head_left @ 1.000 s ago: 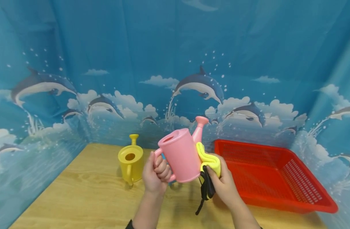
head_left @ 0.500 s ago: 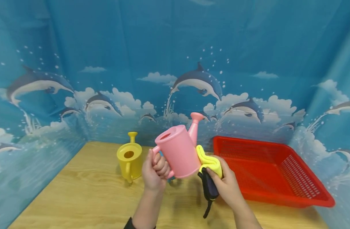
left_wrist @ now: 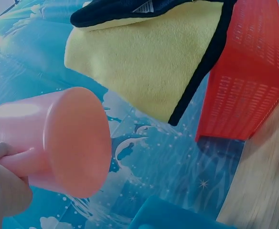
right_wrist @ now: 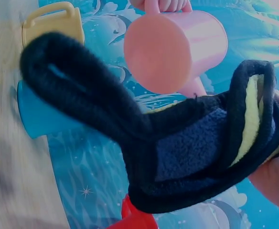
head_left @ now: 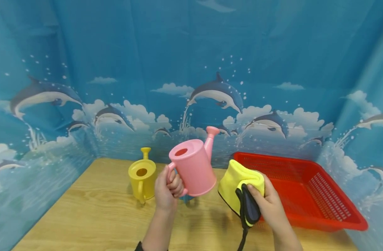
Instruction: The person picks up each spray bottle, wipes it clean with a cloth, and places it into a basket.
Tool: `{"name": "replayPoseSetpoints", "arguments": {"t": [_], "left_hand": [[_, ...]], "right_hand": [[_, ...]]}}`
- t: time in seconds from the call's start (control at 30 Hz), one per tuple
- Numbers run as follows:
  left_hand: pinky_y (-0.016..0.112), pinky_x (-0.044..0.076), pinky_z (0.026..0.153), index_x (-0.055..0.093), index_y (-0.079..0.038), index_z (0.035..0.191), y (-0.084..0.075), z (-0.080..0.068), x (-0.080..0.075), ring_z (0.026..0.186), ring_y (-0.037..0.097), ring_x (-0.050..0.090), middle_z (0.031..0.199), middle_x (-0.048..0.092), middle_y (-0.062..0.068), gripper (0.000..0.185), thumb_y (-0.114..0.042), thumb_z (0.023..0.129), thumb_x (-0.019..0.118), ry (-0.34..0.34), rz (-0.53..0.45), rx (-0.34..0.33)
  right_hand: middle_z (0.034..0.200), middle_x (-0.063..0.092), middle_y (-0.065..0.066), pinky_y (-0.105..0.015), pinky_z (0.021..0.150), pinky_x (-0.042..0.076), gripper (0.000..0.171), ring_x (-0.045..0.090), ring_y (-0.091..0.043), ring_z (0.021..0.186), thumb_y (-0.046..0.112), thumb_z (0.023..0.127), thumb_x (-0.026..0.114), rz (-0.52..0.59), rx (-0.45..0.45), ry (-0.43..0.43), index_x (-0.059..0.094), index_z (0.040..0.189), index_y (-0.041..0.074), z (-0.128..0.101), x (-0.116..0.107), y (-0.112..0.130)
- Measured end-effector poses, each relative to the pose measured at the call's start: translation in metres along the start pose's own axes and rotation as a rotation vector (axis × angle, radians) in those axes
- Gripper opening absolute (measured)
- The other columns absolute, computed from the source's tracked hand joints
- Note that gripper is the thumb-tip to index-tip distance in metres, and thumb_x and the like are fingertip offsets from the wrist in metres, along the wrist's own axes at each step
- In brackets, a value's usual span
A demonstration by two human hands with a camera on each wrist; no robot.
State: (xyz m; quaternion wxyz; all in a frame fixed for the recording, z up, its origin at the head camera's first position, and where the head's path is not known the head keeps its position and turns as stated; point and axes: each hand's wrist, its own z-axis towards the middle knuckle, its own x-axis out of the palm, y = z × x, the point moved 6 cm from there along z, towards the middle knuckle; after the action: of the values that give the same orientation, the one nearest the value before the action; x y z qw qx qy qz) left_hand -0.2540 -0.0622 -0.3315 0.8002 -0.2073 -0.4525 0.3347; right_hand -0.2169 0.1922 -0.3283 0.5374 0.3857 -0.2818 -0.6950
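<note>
Pink watering can [head_left: 196,170], in the head view, is held up over the table [head_left: 84,212], tilted, its rose upward and to the right. The hands are apart: the left hand [head_left: 167,188] curls round the can's handle, while the right hand [head_left: 268,200] pinches a folded yellow cloth [head_left: 236,181] just beside the can, not touching it. Judging by this pairing, wiping seems the step in hand; a firm hold on the handle and a flat fold of cloth should help it reach the curved side and the corner under the spout. On the wood-grain table stand a yellow watering can [head_left: 142,188] and, mostly hidden behind the pink one, something blue [head_left: 185,198]; to the right is a red plastic basket [head_left: 323,225]. A dolphin-printed backdrop [head_left: 178,52] encloses the table at the back and both sides.

From the left wrist, the smooth underside of the pink can shows, with the cloth clear of it; turning the handle would probably bring that base within easy reach.

From the right wrist, the cloth's black loop [right_wrist: 72,86] hangs free and would best be kept from catching
</note>
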Motion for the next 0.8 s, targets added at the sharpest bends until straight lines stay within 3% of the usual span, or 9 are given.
{"name": "replayPoseSetpoints", "arguments": {"t": [0.17,0.43,0.63,0.8], "left_hand": [[0.031,0.004,0.037,0.020,-0.010,0.061,-0.003,-0.002,-0.001,0.038,0.020,0.006,0.047,0.016,-0.001,0.044,-0.019,0.104,0.024,-0.014,0.103,0.052],[0.030,0.006,0.037,0.021,-0.008,0.061,-0.001,-0.004,-0.003,0.040,0.022,0.006,0.048,0.015,0.002,0.044,-0.018,0.103,0.028,-0.054,0.163,0.042],[0.031,0.005,0.036,0.021,-0.005,0.061,0.000,-0.004,-0.003,0.038,0.022,0.008,0.047,0.015,0.005,0.042,-0.014,0.101,0.032,-0.061,0.203,0.050],[0.033,0.009,0.037,0.025,-0.002,0.062,0.000,-0.006,-0.003,0.038,0.022,0.014,0.047,0.020,0.007,0.042,-0.012,0.100,0.040,-0.081,0.292,0.067]], "right_hand": [[0.094,0.061,0.005,-0.025,0.063,0.055,0.034,0.064,-0.007,0.078,-0.002,0.097,0.051,0.022,0.021,-0.012,0.049,0.128,0.009,0.002,-0.004,-0.002],[0.093,0.061,0.005,-0.025,0.063,0.055,0.031,0.063,-0.007,0.077,0.001,0.098,0.051,-0.006,0.057,-0.089,0.049,0.126,0.013,0.003,-0.015,-0.006],[0.091,0.061,0.003,-0.023,0.063,0.054,0.027,0.064,-0.007,0.078,0.002,0.099,0.049,0.121,0.076,-0.137,0.050,0.121,0.016,0.003,-0.022,-0.008],[0.091,0.061,0.004,-0.022,0.064,0.054,0.025,0.064,-0.006,0.078,0.004,0.098,0.051,0.140,0.108,-0.166,0.051,0.120,0.017,0.002,-0.027,-0.010]]}}
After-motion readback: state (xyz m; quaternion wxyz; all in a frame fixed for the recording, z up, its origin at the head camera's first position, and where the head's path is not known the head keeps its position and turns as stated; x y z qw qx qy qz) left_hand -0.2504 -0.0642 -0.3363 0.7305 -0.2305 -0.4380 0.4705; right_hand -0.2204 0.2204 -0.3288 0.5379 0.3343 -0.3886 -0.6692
